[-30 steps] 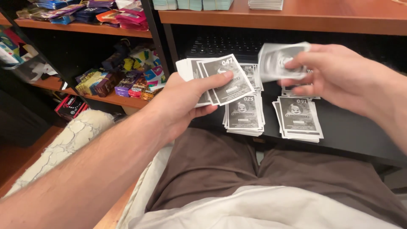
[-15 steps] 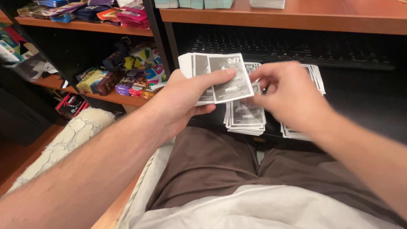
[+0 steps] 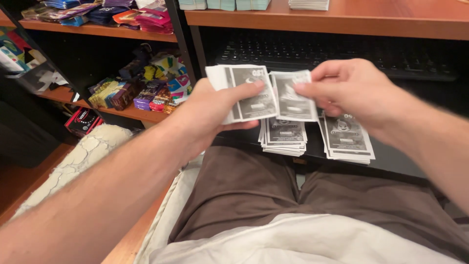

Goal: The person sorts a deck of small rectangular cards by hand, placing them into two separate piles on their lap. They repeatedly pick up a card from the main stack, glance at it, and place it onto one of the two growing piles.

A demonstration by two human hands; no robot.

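Fan of grey cards held above the lap, in front of a dark pull-out tray. Left hand clamped on fan, thumb pressed across top card. Single card just beside fan, edge overlapping it, pinched between thumb and fingers of right hand. Two card stacks on tray below: one under the fan, other beneath right hand. Black keyboard behind, under wooden shelf. Colourful packets on left shelving.
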